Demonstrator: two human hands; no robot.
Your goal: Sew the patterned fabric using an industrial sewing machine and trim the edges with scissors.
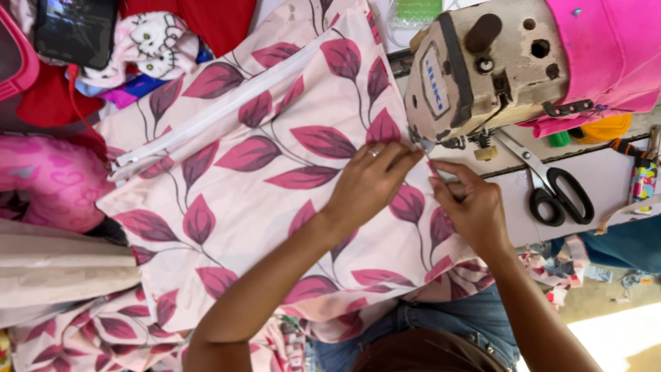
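A pale pink fabric cover (275, 165) printed with dark red leaves lies spread over the table, a white zipper (206, 114) running across its upper part. My left hand (368, 182), wearing a ring, presses flat on the fabric with its fingertips at the needle of the beige sewing machine (475, 65). My right hand (471, 207) pinches the fabric's edge just below the machine's foot. Both hands almost touch at the needle.
Black-handled scissors (554, 189) lie on the table right of the machine. A pink cloth (606, 48) drapes over the machine's right end. More leaf-print fabric (103, 331) is heaped at lower left, with pink cushions (51, 179) and a phone (76, 31) at upper left.
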